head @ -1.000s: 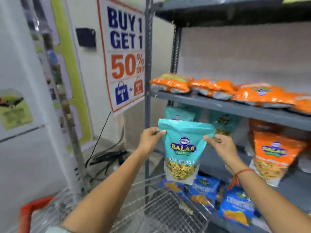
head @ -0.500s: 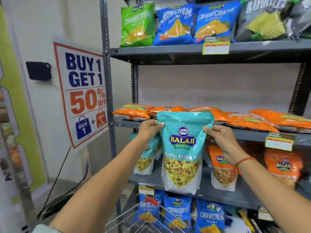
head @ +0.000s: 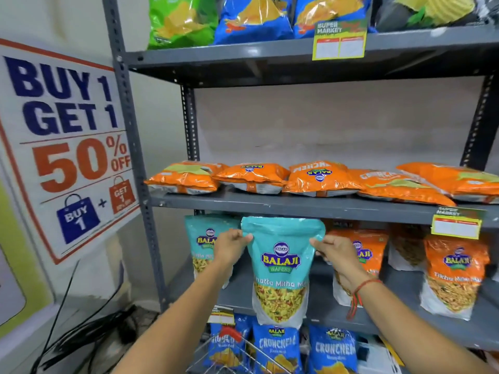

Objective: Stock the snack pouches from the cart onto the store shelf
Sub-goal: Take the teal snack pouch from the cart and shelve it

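Observation:
I hold a teal Balaji snack pouch (head: 280, 268) upright by its top corners, my left hand (head: 231, 245) on its left edge and my right hand (head: 337, 252) on its right edge. It hangs in front of the grey store shelf (head: 391, 327), its bottom at the shelf's front edge. Another teal pouch (head: 201, 247) stands on that shelf just left of it, partly behind my left hand. Orange pouches (head: 456, 273) stand to the right. The wire cart (head: 237, 354) shows only as a corner at the bottom.
Flat orange bags (head: 321, 178) lie on the shelf above, with tall bare space over them. Blue Crunchex bags (head: 278, 346) fill the level below. A grey upright post (head: 135, 168), a sale poster (head: 67, 147) and black cables (head: 89, 338) on the floor are at the left.
The view has tilted up and drawn closer to the shelves. The teal pouch, held in both hands throughout, has moved from above the cart to the shelf level beside the other teal pouch.

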Available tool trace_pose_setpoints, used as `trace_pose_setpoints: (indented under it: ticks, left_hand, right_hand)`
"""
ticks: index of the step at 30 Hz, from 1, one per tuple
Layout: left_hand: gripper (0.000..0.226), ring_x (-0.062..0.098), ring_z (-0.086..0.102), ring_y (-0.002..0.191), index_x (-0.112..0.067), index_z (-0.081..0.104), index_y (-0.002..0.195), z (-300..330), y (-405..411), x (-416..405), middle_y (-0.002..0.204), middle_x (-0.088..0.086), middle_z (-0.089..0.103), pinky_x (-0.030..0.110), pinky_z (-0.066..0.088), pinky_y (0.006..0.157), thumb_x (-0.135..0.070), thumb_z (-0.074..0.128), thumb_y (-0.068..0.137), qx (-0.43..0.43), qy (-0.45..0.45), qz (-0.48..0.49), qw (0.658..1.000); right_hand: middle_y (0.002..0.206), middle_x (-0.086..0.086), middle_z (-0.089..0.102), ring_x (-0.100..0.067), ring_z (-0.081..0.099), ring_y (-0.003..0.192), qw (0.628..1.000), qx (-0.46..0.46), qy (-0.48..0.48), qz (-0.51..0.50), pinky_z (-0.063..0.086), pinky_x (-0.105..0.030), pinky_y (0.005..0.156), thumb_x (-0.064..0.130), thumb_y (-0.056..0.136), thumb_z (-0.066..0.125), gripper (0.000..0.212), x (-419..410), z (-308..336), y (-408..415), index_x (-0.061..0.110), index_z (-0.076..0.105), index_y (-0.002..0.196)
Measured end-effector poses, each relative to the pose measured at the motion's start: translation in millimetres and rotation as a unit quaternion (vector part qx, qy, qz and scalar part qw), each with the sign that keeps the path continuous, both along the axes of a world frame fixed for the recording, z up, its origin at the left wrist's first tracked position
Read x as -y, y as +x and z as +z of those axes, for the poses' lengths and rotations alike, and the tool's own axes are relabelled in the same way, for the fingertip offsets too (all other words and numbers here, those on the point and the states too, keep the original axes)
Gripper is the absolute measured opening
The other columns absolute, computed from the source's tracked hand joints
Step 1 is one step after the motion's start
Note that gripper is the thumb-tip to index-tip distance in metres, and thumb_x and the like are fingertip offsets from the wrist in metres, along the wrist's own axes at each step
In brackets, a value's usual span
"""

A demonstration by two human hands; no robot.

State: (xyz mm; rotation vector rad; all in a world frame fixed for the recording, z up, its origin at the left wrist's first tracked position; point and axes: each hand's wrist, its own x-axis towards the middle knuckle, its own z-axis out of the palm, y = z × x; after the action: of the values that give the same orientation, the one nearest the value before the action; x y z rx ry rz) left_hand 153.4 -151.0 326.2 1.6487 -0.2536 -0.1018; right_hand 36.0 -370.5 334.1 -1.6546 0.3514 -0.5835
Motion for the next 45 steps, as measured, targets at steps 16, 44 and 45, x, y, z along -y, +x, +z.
trace_pose_setpoints:
  ticks: [16,44,45]
  left_hand:
    - [0.049,0.005,0.049,0.054,-0.02,0.04,0.043,-66.8,98.9,84.6,0.049,-0.01,0.057,0.02,0.037,0.056,-0.014,0.067,0.082,-0.021,0.0,0.045,0.999]
    - [0.052,0.002,0.067,0.094,-0.035,0.055,0.094,-232.1,97.6,99.0,0.099,-0.013,0.07,0.033,0.057,0.085,-0.025,0.087,0.054,-0.099,0.104,0.012,0.989]
    - [0.051,-0.005,0.066,0.091,-0.036,0.055,0.094,-232.0,98.1,98.8,0.098,-0.016,0.069,0.024,0.057,0.081,-0.024,0.087,0.056,-0.096,0.108,0.012,0.989]
  right_hand:
    - [0.083,0.003,0.074,-0.013,0.062,0.072,0.996,-0.068,0.034,-0.054,0.044,-0.024,0.061,0.024,0.08,0.07,0.008,65.9,-71.3,111.2,0.017,0.074,0.079]
    - [0.114,0.002,0.065,-0.004,0.061,0.101,0.971,-0.189,0.026,0.14,0.051,-0.014,0.072,0.001,0.068,0.072,0.05,62.4,-237.6,147.7,0.028,0.049,0.103]
    - [0.114,0.003,0.064,-0.002,0.06,0.101,0.971,-0.189,0.029,0.144,0.05,-0.013,0.071,0.002,0.069,0.072,0.049,62.4,-238.3,149.7,0.029,0.048,0.103]
